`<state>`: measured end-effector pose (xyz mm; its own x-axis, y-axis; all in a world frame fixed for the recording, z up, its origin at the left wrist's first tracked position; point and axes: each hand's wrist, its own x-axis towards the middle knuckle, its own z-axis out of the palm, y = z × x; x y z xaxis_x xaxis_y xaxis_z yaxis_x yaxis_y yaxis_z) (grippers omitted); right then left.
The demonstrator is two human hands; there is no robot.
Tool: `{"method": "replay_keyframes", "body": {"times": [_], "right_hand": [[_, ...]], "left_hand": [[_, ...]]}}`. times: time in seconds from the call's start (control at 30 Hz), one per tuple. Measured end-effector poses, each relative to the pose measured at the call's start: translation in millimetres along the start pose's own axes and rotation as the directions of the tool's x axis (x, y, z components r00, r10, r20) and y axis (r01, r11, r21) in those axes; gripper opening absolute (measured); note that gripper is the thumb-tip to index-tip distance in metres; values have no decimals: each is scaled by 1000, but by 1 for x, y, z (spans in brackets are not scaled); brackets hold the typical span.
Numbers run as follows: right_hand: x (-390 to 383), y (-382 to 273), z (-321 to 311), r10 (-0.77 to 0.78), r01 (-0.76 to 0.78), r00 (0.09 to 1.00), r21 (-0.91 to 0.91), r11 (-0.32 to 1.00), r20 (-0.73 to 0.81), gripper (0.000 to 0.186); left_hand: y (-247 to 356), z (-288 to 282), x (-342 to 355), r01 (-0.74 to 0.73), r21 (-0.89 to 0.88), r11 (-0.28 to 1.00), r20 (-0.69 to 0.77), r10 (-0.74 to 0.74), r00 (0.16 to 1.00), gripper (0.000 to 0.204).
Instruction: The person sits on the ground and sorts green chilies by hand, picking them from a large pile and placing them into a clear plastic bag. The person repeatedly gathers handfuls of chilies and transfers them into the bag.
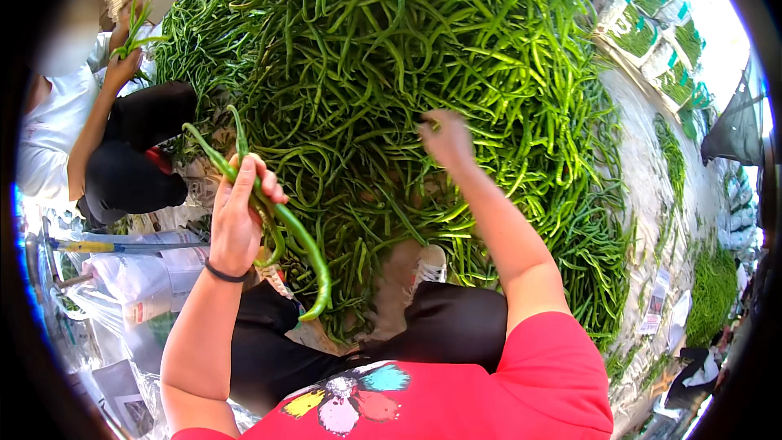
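The left hand (238,216) is rising from the lower left on a bare forearm, a dark band circling its wrist. Its grip is closing firmly, fingers (262,187) curling forward and the thumb side facing the camera. The right hand (446,140) is reaching farther forward on a nearly straight arm, a red sleeve covering the upper arm. Its fingers are pointing down and away, their tips hiding from view.
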<state>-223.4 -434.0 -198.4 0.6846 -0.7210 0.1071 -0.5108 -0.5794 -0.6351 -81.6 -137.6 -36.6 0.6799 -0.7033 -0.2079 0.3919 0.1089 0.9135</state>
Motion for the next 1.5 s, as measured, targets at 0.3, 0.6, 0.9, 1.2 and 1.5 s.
{"method": "replay_keyframes", "body": {"times": [0.3, 0.6, 0.9, 1.2, 1.5], "right_hand": [[29, 93, 26, 195, -251, 966, -439, 863, -170, 47], [-13, 89, 16, 464, -549, 810, 742, 385, 359, 28], [-88, 35, -35, 414, -532, 777, 846, 29, 474, 26], [-170, 3, -77, 490, -407, 852, 822, 397, 185, 24], [-177, -109, -144, 69, -120, 990, 497, 859, 121, 12]], "left_hand": [[-5, -14, 0, 236, 27, 971, -95, -233, 968, 19], [-2, -3, -11, 253, 60, 966, 60, -256, 965, 18], [-5, 0, -22, 143, 157, 977, 160, -168, 973, 20], [-7, 8, -35, -58, 331, 942, 308, -50, 950, 22], [-32, 34, -45, -486, 632, 603, 576, 54, 816, 32]]}}
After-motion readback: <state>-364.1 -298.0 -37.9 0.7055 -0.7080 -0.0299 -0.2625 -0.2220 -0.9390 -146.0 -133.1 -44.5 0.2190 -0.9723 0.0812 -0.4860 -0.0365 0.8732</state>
